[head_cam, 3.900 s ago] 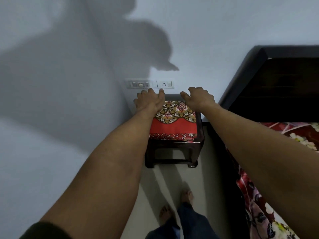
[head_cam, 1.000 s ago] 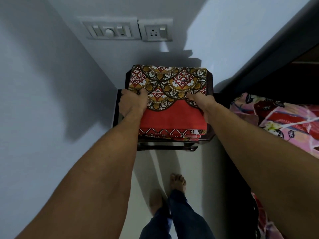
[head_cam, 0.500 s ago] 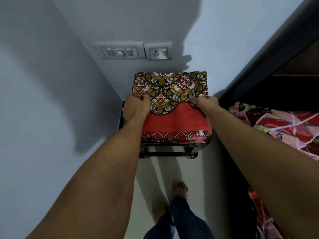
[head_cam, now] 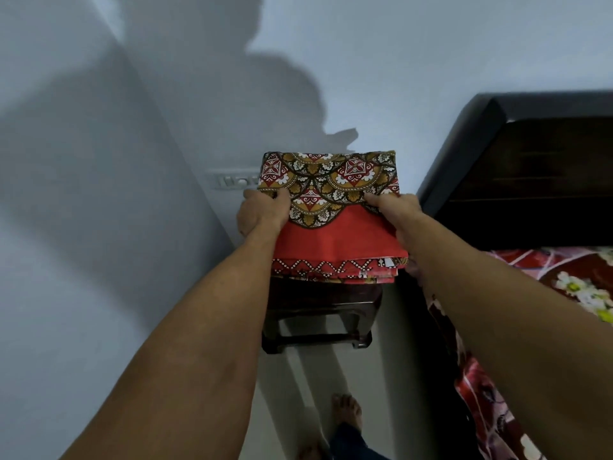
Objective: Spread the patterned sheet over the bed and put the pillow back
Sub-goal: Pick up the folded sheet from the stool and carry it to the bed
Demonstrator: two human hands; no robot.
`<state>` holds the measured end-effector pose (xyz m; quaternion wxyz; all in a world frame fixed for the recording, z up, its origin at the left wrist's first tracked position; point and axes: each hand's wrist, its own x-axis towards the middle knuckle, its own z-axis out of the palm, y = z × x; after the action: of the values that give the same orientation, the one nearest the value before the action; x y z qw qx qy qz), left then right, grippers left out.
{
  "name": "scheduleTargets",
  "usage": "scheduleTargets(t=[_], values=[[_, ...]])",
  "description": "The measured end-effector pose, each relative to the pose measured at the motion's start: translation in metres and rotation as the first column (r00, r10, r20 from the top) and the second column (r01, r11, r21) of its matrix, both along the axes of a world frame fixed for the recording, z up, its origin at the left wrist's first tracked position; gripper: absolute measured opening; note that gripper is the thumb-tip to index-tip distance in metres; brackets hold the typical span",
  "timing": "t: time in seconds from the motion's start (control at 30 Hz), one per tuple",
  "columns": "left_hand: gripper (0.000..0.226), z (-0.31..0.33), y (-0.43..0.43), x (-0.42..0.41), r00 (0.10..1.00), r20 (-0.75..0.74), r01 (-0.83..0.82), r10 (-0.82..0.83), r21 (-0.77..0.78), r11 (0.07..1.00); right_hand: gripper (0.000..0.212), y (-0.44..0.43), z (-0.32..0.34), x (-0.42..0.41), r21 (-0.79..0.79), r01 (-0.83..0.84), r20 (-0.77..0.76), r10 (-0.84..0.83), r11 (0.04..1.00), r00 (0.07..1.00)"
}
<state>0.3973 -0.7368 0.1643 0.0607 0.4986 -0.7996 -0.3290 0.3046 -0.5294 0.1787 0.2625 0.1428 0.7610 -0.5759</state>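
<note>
Red patterned sheet (head_cam: 335,224), folded, left hand (head_cam: 260,212), right hand (head_cam: 396,212)

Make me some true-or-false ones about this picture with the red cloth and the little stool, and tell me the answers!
1. The left hand and the right hand both grip the folded sheet. True.
2. The sheet is spread flat on the bed. False: it is folded and held over the stool.
3. The stool is dark. True.
4. The bed is on the person's left. False: it is on the right.
5. The person wears shoes. False: a bare foot shows.
</note>
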Motion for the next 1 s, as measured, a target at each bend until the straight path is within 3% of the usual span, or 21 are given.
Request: scheduleTargets(t=[0.23,0.53,0.87,1.0], values=[[0.063,0.085,0.022,0.017,0.996,-0.075,0.037,-0.039,-0.030,0.999,0.030,0.026,0.085,0.029,-0.052,0.064,-0.098,-0.069,0.997,0.993],[0.068,0.188,0.056,0.026,0.977,-0.163,0.125,-0.135,-0.075,0.989,0.048,0.070,0.180,0.058,-0.096,0.141,-0.210,-0.158,0.985,0.965],[0.070,0.276,0.118,0.017,0.943,-0.227,0.215,-0.245,-0.150,0.965,0.042,0.138,0.256,0.073,-0.158,0.245,-0.271,-0.281,0.957,0.921],[0.069,0.295,0.152,0.015,0.922,-0.243,0.265,-0.301,-0.170,0.949,0.055,0.175,0.277,0.086,-0.167,0.295,-0.288,-0.333,0.941,0.898]])
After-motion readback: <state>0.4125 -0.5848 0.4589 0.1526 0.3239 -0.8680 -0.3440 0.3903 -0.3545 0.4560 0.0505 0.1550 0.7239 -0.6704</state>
